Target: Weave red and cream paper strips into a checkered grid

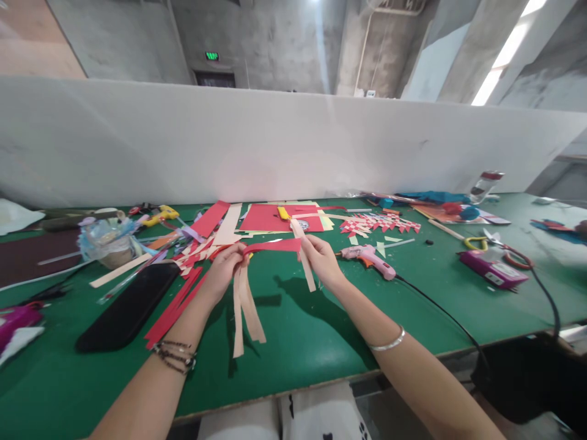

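Note:
A red paper strip (274,246) stretches between my two hands above the green table. My left hand (227,266) pinches its left end, and several pale cream paper strips (248,305) hang down below those fingers. At the strip's right end, my right hand (322,260) is closed on a cream paper strip (308,272) that crosses the red one and dangles downward. Loose red strips (177,307) lie beside my left forearm. Behind my hands are a red paper sheet (259,218) and a yellow cutter (283,213).
A pink glue gun (370,260) lies right of my right hand, its cord trailing off the front edge. Woven red-and-cream paper pieces (380,223), scissors (511,250) and a purple box (493,269) are farther right. A black case (128,305) lies left; a white partition (275,146) stands behind.

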The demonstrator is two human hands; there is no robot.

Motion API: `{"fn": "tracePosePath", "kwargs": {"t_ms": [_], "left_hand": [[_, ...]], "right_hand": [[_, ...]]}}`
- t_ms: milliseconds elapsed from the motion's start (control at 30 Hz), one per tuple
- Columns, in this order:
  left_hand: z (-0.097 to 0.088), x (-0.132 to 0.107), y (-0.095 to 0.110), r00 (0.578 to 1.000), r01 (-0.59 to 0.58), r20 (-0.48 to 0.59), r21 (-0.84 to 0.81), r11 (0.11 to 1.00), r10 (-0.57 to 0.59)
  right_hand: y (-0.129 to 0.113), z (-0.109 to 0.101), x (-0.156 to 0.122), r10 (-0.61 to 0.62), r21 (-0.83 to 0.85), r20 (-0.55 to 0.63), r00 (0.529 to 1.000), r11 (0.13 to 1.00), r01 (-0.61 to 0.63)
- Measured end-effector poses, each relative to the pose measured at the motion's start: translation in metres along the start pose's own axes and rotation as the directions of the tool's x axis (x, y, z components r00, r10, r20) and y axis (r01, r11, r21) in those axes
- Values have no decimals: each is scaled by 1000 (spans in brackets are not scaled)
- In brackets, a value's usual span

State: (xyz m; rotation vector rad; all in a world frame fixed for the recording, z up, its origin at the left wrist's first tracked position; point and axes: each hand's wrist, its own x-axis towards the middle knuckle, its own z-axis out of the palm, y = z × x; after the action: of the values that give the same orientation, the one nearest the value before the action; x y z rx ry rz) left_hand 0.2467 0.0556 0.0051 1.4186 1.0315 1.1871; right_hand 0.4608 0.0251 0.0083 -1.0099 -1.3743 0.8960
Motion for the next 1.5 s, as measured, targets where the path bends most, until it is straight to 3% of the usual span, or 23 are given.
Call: {"fn": "tracePosePath", "kwargs": {"t_ms": [167, 400, 1100, 1500], "left_hand": [[1, -1, 0, 1000, 8, 7, 5, 1000, -9], [-1, 1, -3, 1000, 7, 1, 6, 1000, -7], [-1, 1, -4, 1000, -4, 5, 12, 1000, 4], [2, 0, -3, 999, -34, 17, 25, 999, 34]], "right_hand": [[-1, 2, -1, -2, -3, 30, 1000, 1000, 2], [-3, -1, 0, -8, 43, -53, 999, 999, 10], [-5, -2, -3, -108, -63, -34, 994, 992, 106], [-7, 0, -3, -51, -36, 5, 999, 998, 51]]}}
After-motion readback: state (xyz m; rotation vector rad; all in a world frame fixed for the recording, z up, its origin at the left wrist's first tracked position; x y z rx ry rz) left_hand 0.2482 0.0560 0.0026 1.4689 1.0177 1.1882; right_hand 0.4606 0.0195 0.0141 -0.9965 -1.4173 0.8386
